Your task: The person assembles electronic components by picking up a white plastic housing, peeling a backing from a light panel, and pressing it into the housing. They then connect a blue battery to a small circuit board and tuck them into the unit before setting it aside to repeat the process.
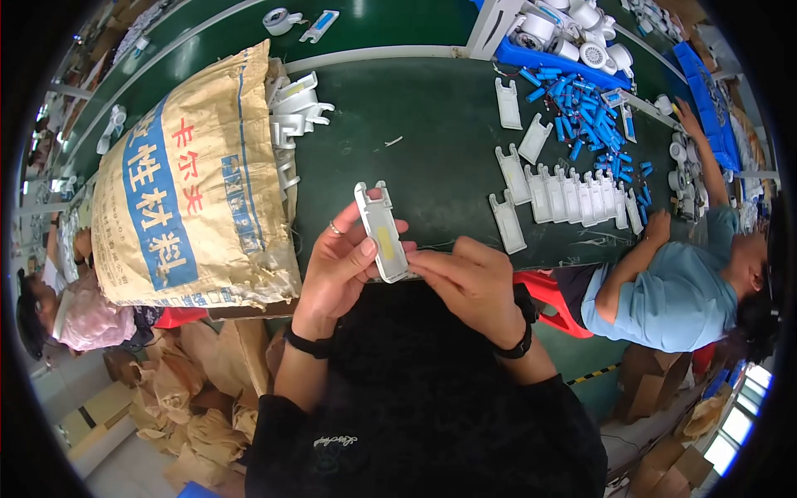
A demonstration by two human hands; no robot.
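Observation:
A white plastic cover (379,228), long and shallow with two prongs at its far end, is held above the table's near edge. Inside it shows a yellow strip. My left hand (339,259) grips it, thumb on the near face and fingers behind. The fingertips of my right hand (473,285) are pinched together at the cover's lower right end; whether something small sits between them is hidden. To the right, similar white covers (573,197) stand overlapped in a row, with a few loose ones (508,222) beside them.
A big paper sack (191,183) with white parts (300,104) at its mouth fills the table's left. Blue cylindrical cells (585,116) lie heaped at the right, before a blue bin (573,60) of white round housings. A co-worker (664,286) reaches in from the right.

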